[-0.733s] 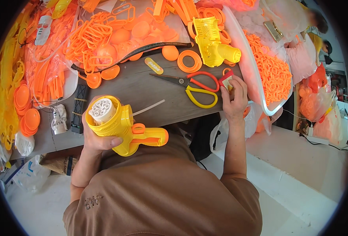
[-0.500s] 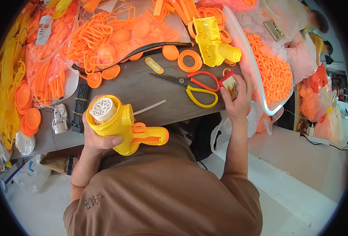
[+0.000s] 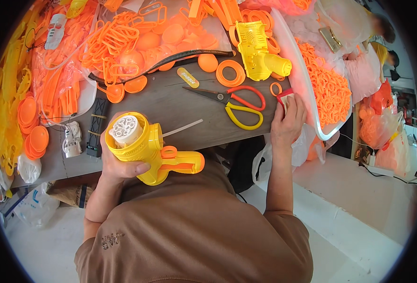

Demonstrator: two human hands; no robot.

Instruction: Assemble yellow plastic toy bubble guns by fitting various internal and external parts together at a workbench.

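Note:
Wrapped round a yellow toy bubble gun (image 3: pixel 146 165) is my left hand (image 3: pixel 116 160), thumb across its front. The gun's white nozzle (image 3: pixel 125 130), full of small holes, faces up, and its handle with an orange strip points right. A thin white stick (image 3: pixel 182 127) shows beside its body. At the table's right edge, my right hand (image 3: pixel 287 121) closes over a small red-and-white item (image 3: pixel 285 96), mostly hidden by the fingers. Just left of that hand lie open scissors (image 3: pixel 231 99) with one red and one yellow handle loop. A small orange ring (image 3: pixel 276 88) lies close to the fingertips.
A yellow half shell (image 3: pixel 260 49) and an orange ring (image 3: pixel 230 73) lie beyond the scissors. To the right stands a white-rimmed bin (image 3: pixel 318 123) of small orange parts. Orange clips (image 3: pixel 112 40) are heaped at the back; a black battery-holder-like piece (image 3: pixel 95 127) lies left.
My right hand has lowered toward the table edge, turning its back up, and covers more of the red-and-white item. The left hand keeps the bubble gun almost where it was.

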